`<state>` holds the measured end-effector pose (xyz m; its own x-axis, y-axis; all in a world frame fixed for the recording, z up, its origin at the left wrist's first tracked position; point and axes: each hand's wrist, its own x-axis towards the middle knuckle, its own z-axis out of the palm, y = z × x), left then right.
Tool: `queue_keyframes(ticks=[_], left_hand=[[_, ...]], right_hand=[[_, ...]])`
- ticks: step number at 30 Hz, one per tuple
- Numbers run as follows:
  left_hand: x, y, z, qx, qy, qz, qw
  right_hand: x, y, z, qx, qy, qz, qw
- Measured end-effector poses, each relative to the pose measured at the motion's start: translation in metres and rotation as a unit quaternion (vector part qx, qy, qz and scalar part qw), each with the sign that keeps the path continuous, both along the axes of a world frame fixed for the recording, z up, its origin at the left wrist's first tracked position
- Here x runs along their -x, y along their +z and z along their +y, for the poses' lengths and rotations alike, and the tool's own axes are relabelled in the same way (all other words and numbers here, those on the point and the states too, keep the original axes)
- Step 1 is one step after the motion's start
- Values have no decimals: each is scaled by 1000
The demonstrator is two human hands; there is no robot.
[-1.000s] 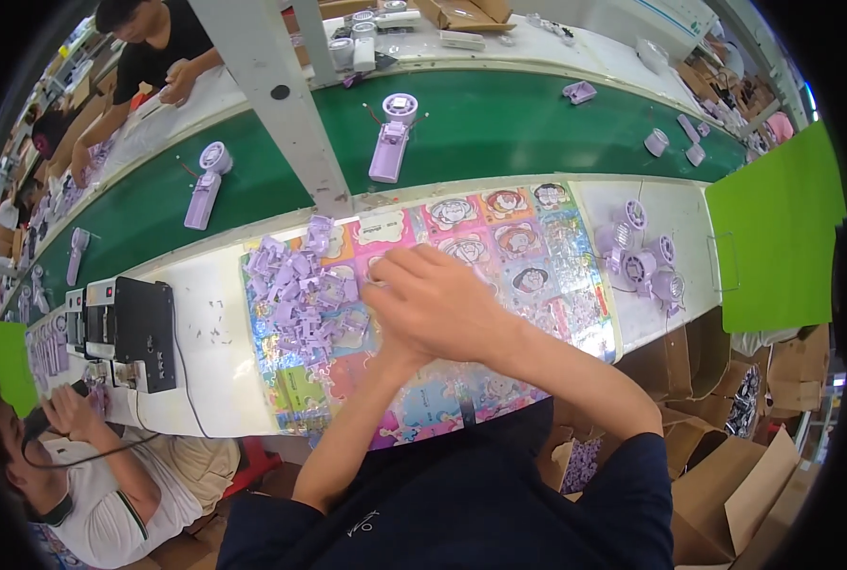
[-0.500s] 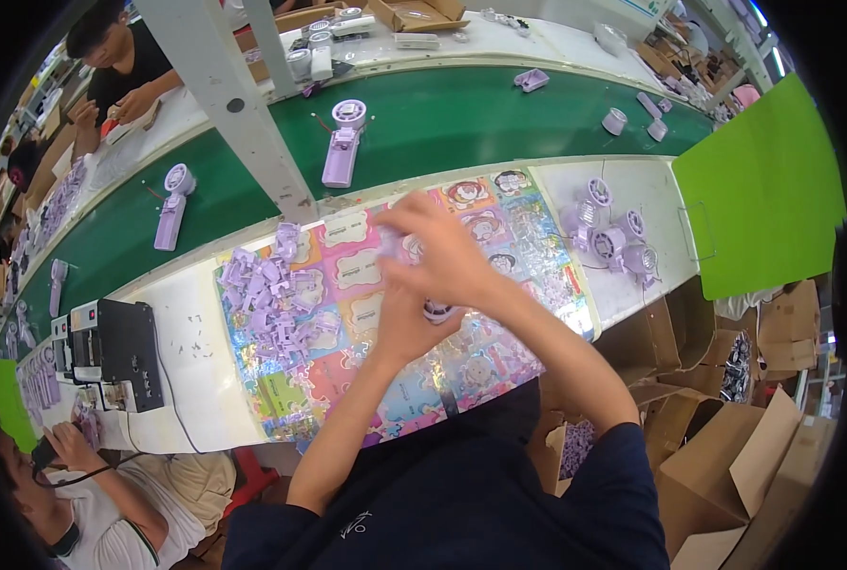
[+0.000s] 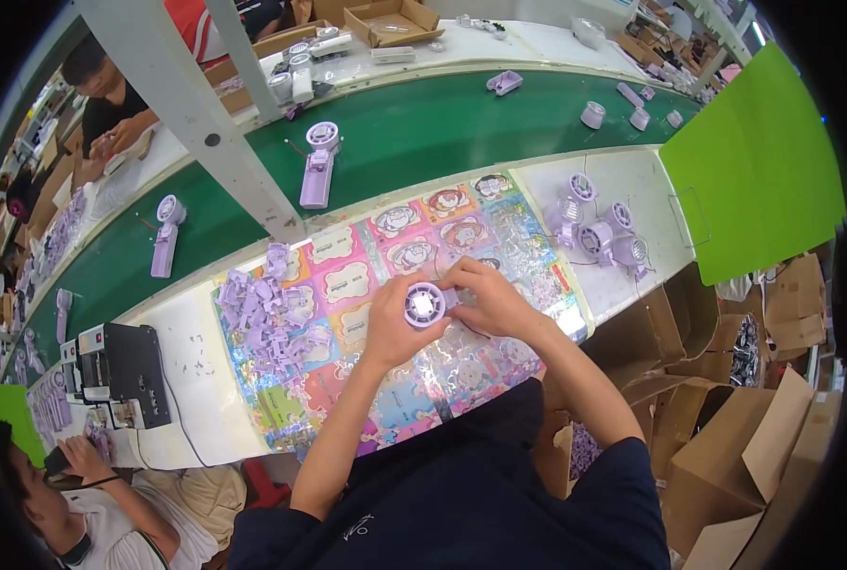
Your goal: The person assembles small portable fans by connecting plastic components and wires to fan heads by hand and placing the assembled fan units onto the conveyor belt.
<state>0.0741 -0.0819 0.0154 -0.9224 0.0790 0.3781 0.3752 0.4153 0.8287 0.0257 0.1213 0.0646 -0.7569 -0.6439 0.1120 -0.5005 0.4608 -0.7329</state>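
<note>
My left hand (image 3: pixel 390 321) is wrapped round a lilac fan head (image 3: pixel 424 306), a round ring housing with a pale square at its middle. On its right side my right hand (image 3: pixel 495 300) pinches a small lilac plastic piece (image 3: pixel 451 298) against the ring; the fingers partly hide it. Thin wires trail near the right fingers. Both hands are above a mat of colourful printed sheets (image 3: pixel 347 283). A heap of small lilac plastic parts (image 3: pixel 266 313) lies on the mat's left side. Several fan heads with wires (image 3: pixel 596 237) stand together to the right of the mat.
Beyond the mat runs a green conveyor belt (image 3: pixel 395 152) carrying lilac fan bodies (image 3: pixel 317 180). A grey metal post (image 3: pixel 190 114) rises at its near edge. A black machine (image 3: pixel 129 375) stands left, a green panel (image 3: pixel 756 171) right. Cardboard boxes (image 3: pixel 718 465) sit lower right. Two co-workers work at left.
My right hand has come down from above the mat, to the fan head's right side, bringing a small lilac piece. The fan head now shows plainly in my left hand. The view has shifted slightly.
</note>
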Motion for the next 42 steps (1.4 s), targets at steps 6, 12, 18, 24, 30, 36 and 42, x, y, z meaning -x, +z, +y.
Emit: queue_keyframes(ticks=[6, 12, 18, 24, 30, 36, 42], left_hand=[[-3, -2, -2, -26, -14, -15, 999], [-11, 9, 10, -71, -46, -13, 996], [-3, 2, 19, -215, -59, -105, 969], [-2, -2, 22, -193, -28, -70, 978], [4, -3, 20, -209, -64, -55, 974], [19, -18, 6, -367, -84, -179, 909], [38, -11, 2, -392, -45, -182, 901]], right_hand=[[-14, -16, 0, 120, -58, -152, 979], [-32, -33, -3, 240, -114, -233, 936], [-36, -22, -6, 298, -131, -235, 916], [-35, -14, -1, 205, -132, -212, 947], [-30, -19, 7, 262, -97, -276, 920], [-14, -20, -8, 287, -100, -331, 894], [33, -12, -10, 223, -34, -292, 929]])
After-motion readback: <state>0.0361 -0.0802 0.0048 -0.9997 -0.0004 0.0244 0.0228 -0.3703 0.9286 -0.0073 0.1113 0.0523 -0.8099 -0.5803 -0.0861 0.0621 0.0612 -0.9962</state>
